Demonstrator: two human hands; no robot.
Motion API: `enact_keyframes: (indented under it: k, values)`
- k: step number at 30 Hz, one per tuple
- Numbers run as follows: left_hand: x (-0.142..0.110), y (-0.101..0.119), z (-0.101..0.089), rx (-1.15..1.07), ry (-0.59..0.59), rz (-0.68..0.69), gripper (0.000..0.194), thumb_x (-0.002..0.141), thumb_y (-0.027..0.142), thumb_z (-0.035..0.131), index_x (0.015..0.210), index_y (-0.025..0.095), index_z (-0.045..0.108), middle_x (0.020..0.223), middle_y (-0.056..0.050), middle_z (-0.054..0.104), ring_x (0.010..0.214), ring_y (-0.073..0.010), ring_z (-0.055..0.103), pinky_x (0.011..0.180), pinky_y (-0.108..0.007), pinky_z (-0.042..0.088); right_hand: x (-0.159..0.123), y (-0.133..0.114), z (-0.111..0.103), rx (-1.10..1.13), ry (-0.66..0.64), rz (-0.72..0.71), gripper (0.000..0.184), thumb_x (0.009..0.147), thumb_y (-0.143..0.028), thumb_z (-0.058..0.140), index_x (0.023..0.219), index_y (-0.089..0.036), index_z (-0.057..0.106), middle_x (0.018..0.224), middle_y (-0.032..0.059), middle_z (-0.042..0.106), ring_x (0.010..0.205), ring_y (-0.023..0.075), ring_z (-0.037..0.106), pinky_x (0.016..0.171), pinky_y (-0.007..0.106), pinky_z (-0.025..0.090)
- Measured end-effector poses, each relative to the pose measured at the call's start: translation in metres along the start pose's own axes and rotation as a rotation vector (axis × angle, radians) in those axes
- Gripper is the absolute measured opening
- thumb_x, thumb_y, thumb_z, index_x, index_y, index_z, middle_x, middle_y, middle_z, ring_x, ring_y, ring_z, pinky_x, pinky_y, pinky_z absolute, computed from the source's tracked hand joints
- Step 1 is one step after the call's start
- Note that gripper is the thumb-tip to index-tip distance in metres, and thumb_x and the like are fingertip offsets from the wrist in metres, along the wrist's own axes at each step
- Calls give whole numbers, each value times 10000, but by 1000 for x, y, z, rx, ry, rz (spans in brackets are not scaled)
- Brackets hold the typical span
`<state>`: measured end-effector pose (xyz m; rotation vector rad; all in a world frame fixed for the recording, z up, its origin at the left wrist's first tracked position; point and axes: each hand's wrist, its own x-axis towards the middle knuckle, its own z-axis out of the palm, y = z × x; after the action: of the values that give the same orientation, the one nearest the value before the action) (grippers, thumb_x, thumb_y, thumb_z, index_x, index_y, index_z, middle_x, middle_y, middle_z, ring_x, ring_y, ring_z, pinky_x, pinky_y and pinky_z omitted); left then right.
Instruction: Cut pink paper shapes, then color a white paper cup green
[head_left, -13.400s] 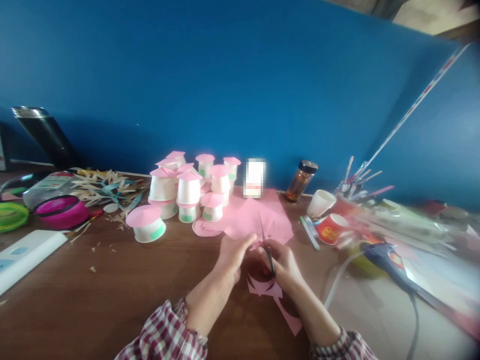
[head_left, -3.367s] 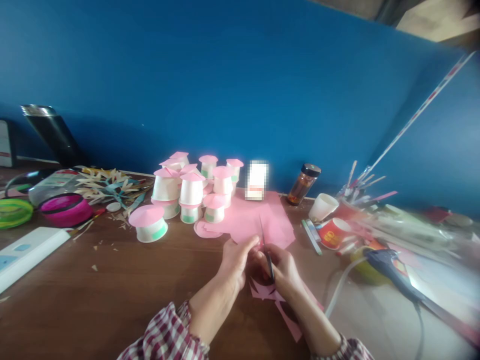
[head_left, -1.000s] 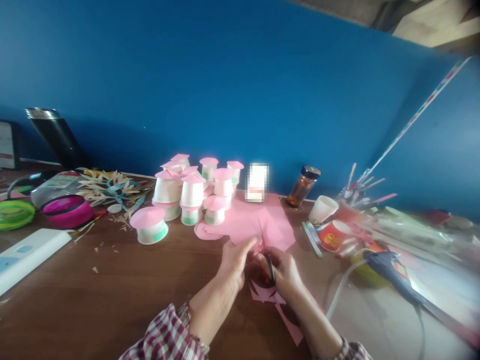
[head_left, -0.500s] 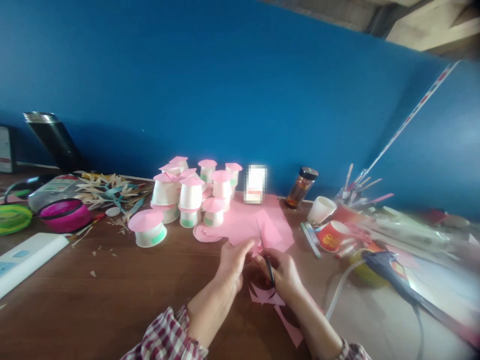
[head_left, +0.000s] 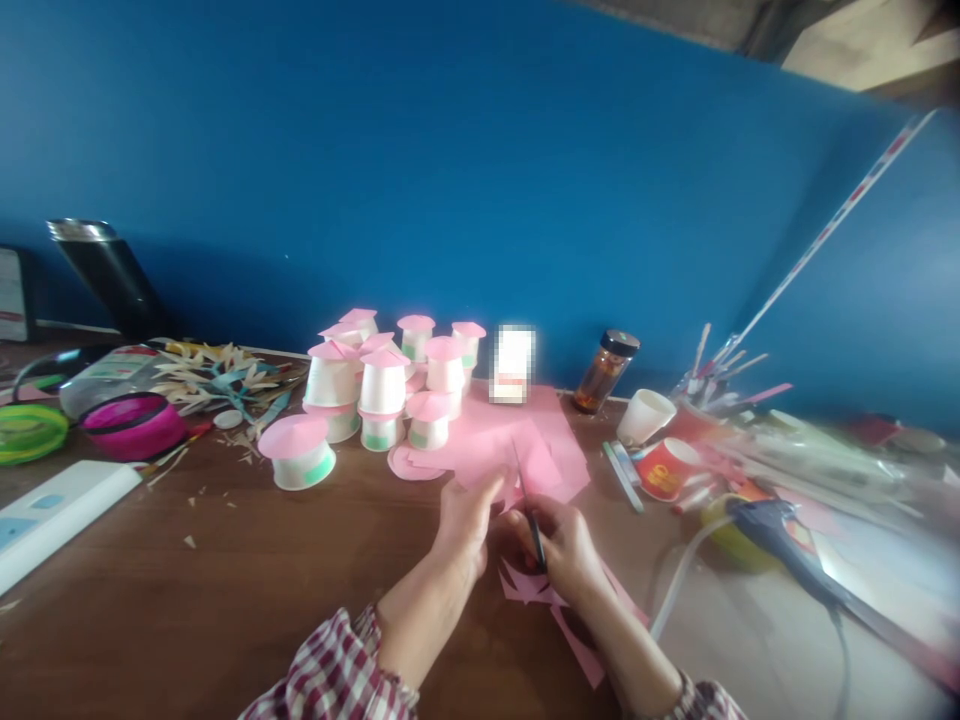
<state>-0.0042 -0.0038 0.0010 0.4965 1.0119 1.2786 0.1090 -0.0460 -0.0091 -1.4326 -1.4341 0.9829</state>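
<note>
Near the middle of the table, my left hand (head_left: 461, 530) is closed, thumb uppermost, on a piece of pink paper (head_left: 538, 458). Where this piece ends is hard to tell against the pink sheets (head_left: 480, 425) lying behind it. My right hand (head_left: 574, 555) grips a pair of scissors (head_left: 537, 540) by the dark handles, its thin blades pointing away from me at the paper. Pink offcuts (head_left: 525, 585) lie below and partly under my right hand and forearm. Ahead to the left stand several white paper cups (head_left: 382, 385) with pink cone tops, some stacked.
A lidded jar (head_left: 604, 375), a white cup (head_left: 646, 415) and a red cup (head_left: 666, 468) stand right. A glue gun (head_left: 780, 530) with its cord lies nearer. Left are a power strip (head_left: 56, 520), a pink pouch (head_left: 135, 425) and paper strips (head_left: 225, 380).
Both hands stay almost in place with the paper and scissors. The pink paper's visible flap and the blades have shifted slightly over the last seconds. The whole view moves a little with the head.
</note>
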Motion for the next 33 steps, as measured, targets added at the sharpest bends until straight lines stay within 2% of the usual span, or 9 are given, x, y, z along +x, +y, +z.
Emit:
enact_keyframes:
  k: [5,17,23,33]
  values:
    - [0,0,-1,31,-46,-2,287,582,306,772,745,100,656,603,-36,625,511,-152,579,490,-272,438,1,1,-2,16,-7,4,268,752,-361,677,806,-99,668,485,-26,510,437,102,452,409,192,346]
    - [4,-6,-5,42,-64,0,280,599,309,771,747,97,662,638,-53,635,559,-169,600,520,-282,463,1,4,-3,-21,1,-11,216,766,-325,664,801,-112,673,486,-23,529,448,114,472,425,197,352]
    - [12,-10,-8,20,-73,-7,323,583,317,787,784,91,674,691,-73,666,579,-168,615,545,-279,468,1,6,-2,-18,12,-15,239,758,-353,672,778,-116,668,484,-24,528,434,113,466,410,197,347]
    - [10,-7,-6,25,-69,-34,351,570,321,792,804,87,674,679,-73,664,565,-170,614,518,-278,459,1,2,-3,-66,20,-27,264,763,-371,668,769,-107,665,489,-22,524,444,107,465,408,193,348]
